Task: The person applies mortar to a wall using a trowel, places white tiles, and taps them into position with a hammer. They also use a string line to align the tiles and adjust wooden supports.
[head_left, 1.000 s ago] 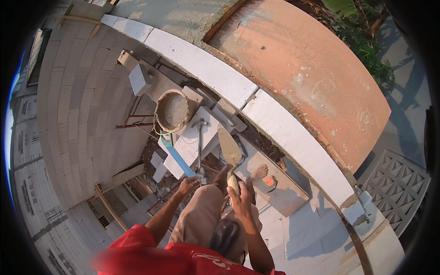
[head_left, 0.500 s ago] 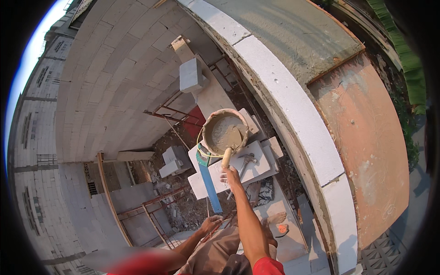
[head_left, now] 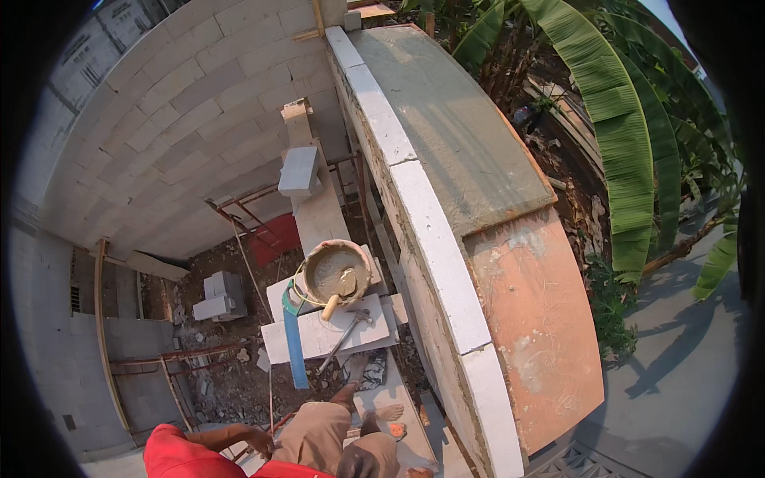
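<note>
My left hand (head_left: 259, 440) hangs low by my trousers, below the saw; its fingers are too hidden to read. My right hand is out of view. Ahead of me a round bucket (head_left: 366, 275) of grey mortar (head_left: 331, 269) stands on stacked white blocks (head_left: 279, 344). A trowel rests in the mortar, its wooden handle (head_left: 330, 309) over the near rim. Left of the bucket lies a handsaw (head_left: 295, 350) with a blue blade and green handle, jutting past the block's edge. A hammer (head_left: 344, 341) lies on the blocks to the right.
A low wall topped with white blocks (head_left: 442, 239) runs along my right, beside a mortar-covered slab (head_left: 446, 119) and an orange-brown board (head_left: 534, 319). Grey blocks (head_left: 221, 296) sit on the rubble ground. Metal scaffold bars (head_left: 179, 362) stand left. An orange object (head_left: 397, 430) lies near my feet.
My right hand has let go of the trowel handle and left the view. The trowel stays in the bucket. The view has swung right, showing more banana leaves; my left hand has drawn back.
</note>
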`<move>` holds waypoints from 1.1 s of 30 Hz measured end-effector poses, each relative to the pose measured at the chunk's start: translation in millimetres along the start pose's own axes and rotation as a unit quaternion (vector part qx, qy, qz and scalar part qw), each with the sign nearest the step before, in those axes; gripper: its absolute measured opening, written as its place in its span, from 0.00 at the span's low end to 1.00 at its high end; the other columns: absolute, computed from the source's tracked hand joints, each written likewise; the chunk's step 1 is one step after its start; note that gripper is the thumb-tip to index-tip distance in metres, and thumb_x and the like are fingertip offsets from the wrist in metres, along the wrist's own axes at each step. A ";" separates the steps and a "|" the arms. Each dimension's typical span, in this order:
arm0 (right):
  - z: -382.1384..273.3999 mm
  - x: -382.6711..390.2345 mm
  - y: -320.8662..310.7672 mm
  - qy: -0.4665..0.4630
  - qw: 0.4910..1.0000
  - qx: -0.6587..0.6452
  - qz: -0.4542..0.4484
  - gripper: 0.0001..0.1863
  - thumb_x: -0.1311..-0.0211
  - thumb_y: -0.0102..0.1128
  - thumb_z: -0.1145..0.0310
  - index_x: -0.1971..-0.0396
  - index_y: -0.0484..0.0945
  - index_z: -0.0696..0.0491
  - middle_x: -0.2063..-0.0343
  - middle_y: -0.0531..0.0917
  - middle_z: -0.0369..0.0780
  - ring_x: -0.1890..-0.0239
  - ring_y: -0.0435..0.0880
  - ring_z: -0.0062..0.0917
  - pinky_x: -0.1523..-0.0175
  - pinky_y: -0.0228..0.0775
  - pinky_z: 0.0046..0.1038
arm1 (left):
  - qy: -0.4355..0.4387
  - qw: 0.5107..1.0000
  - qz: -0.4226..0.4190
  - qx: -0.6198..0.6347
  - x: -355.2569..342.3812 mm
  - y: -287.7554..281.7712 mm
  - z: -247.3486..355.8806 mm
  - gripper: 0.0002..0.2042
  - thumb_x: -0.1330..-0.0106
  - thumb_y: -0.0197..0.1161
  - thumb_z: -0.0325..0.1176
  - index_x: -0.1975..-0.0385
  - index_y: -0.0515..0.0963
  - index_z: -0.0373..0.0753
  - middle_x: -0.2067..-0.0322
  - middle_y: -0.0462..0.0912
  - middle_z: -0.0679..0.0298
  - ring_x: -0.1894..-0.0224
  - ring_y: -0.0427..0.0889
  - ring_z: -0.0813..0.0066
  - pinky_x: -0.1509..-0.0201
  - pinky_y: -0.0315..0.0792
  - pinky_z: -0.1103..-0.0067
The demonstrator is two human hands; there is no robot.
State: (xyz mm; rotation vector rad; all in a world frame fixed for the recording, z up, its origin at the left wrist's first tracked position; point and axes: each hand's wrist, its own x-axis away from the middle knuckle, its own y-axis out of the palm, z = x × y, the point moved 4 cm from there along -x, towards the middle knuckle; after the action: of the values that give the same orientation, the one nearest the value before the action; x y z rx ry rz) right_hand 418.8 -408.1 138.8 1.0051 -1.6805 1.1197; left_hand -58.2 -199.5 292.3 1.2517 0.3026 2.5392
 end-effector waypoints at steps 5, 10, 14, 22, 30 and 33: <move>10.3 -2.2 9.7 -0.011 0.999 -0.043 0.005 0.09 0.34 0.61 0.69 0.70 0.79 0.60 0.79 0.82 0.39 0.79 0.82 0.24 0.75 0.78 0.27 | -0.090 0.953 0.168 0.234 20.6 24.4 48.6 0.14 0.35 0.63 0.42 0.56 0.86 0.44 0.64 0.87 0.57 0.58 0.85 0.56 0.53 0.77 0.65; -33.0 -7.3 82.6 -0.066 0.995 -0.055 -0.060 0.09 0.34 0.61 0.69 0.70 0.79 0.59 0.79 0.82 0.39 0.79 0.82 0.24 0.76 0.77 0.27 | -0.070 0.870 0.419 0.248 16.3 60.3 54.9 0.12 0.31 0.59 0.39 0.56 0.85 0.41 0.68 0.86 0.59 0.64 0.83 0.67 0.57 0.76 0.69; -88.1 -1.7 128.7 -0.109 0.987 -0.041 -0.109 0.09 0.34 0.62 0.69 0.70 0.79 0.59 0.80 0.82 0.40 0.80 0.82 0.24 0.76 0.77 0.27 | -0.048 0.882 0.414 0.220 -22.3 36.0 56.2 0.12 0.31 0.59 0.39 0.57 0.85 0.41 0.68 0.86 0.58 0.64 0.83 0.66 0.57 0.76 0.69; -181.9 20.7 124.0 -0.173 0.978 -0.008 -0.115 0.08 0.34 0.62 0.69 0.70 0.79 0.59 0.80 0.82 0.40 0.81 0.81 0.24 0.77 0.76 0.27 | 0.001 0.905 0.405 0.132 -53.7 -20.5 75.8 0.12 0.31 0.59 0.39 0.57 0.85 0.40 0.67 0.86 0.58 0.63 0.83 0.64 0.56 0.76 0.69; -201.8 43.1 91.2 -0.179 0.980 -0.009 -0.085 0.08 0.34 0.63 0.69 0.70 0.79 0.59 0.81 0.82 0.40 0.82 0.81 0.25 0.78 0.75 0.28 | 0.032 0.921 0.387 -0.004 -75.5 -73.9 98.0 0.13 0.32 0.59 0.38 0.57 0.85 0.40 0.66 0.86 0.57 0.62 0.83 0.62 0.55 0.76 0.68; -191.6 48.5 73.0 -0.173 0.982 -0.017 -0.077 0.08 0.35 0.63 0.70 0.70 0.79 0.59 0.81 0.82 0.40 0.82 0.81 0.25 0.79 0.74 0.28 | 0.037 0.922 0.383 -0.048 -87.6 -84.1 111.0 0.13 0.32 0.59 0.38 0.57 0.85 0.40 0.66 0.86 0.57 0.61 0.83 0.62 0.54 0.75 0.68</move>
State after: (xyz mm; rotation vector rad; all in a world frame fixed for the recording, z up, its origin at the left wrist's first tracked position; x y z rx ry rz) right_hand 377.5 -214.0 209.6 1.3442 -1.8472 0.8471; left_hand 95.1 -145.2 268.1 1.4371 -0.3825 3.1856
